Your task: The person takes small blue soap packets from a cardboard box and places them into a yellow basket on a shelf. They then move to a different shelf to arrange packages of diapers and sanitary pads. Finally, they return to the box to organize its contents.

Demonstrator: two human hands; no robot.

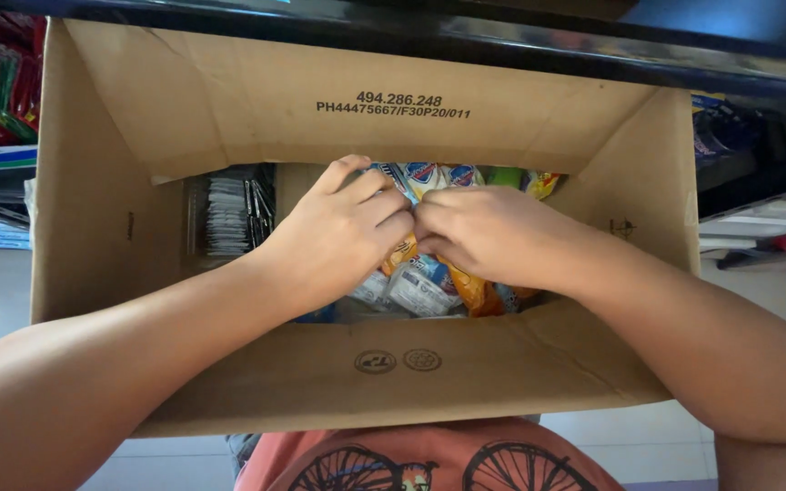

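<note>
My left hand and right hand meet knuckle to knuckle inside an open cardboard box, both curled shut on the glossy sachets heaped at its middle, directly beneath the fingers. Neither hand is nearer. I think each pinches crinkly blue, white and orange foil, though the fingertips are hidden. Flat grey packets stand on edge by the box's left wall.

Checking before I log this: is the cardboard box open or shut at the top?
Open. The cardboard box has its flaps folded outward, and both hands, left hand and right hand, reach in among the packets.
</note>
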